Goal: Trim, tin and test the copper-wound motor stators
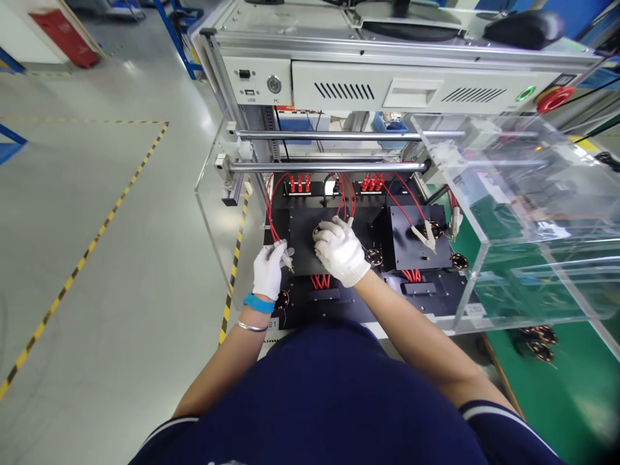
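My left hand (268,270), in a white glove, is closed on a pale clip (287,259) at the end of red wires (272,216), beside the left black box. Over that black box (303,248) lies my right hand (340,250), gloved too, its fingers bent over a small copper-wound ring that is mostly hidden. More red wires run down behind the right hand. A second copper-wound ring (374,256) sits just right of it. On the right black box (404,252), pale clips (425,237) meet another ring (433,230).
Two metal rods (329,167) cross above the work area. A raised clear cover (484,252) stands at the right, over a green surface (581,387) with several rings. A red emergency button (555,99) is at the upper right. Striped tape marks the floor at left.
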{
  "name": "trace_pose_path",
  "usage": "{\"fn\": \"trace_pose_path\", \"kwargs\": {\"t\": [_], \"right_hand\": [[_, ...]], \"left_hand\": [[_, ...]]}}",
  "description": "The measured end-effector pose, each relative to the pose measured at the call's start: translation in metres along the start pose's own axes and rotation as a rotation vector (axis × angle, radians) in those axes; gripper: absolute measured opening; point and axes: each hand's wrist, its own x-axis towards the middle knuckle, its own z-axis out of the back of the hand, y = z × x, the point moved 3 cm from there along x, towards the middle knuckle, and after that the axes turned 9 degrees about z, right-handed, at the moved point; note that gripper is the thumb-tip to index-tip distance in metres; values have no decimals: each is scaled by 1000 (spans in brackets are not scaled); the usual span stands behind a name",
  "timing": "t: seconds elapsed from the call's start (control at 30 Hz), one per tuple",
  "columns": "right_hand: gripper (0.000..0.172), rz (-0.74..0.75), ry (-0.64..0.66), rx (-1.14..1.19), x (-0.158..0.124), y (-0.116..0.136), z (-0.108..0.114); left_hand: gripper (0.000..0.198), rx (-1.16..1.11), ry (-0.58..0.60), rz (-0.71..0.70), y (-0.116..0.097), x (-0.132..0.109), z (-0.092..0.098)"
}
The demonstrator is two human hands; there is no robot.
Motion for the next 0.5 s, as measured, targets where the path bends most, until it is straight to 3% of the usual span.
{"fn": "trace_pose_path", "kwargs": {"t": [0.1,0.2,0.5], "right_hand": [[10,84,70,-51,5,5,-7],[10,122,140,-170,9,8,-10],[17,103,198,-180,18,12,-10]], "left_hand": [[33,-109,110,41,-12,-2,-10],[41,-175,143,74,-18,4,-18],[39,-303,45,102,-15,22,-33]]}}
